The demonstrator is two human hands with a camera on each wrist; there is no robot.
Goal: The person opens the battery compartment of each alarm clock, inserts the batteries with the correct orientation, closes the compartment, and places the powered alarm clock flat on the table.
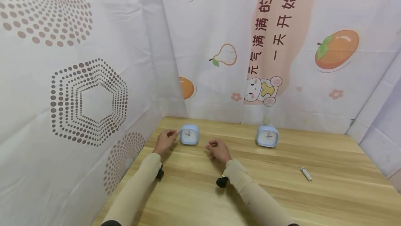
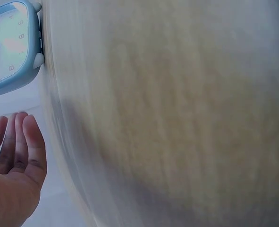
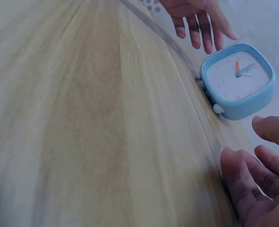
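Note:
A light-blue square alarm clock with rounded corners stands upright near the back left of the table, between both hands. My left hand is just left of it, fingers reaching toward its side; in the left wrist view a gap shows between the fingertips and the clock. To the clock's right, my right hand hovers low over the table with loosely bent fingers and holds nothing. In the right wrist view, the clock stands on small white feet, with the right thumb and fingers apart from it.
A second light-blue clock stands farther right along the back. A small white tube-like item lies on the wooden table at the right. Printed curtains hang behind the table and along its left side.

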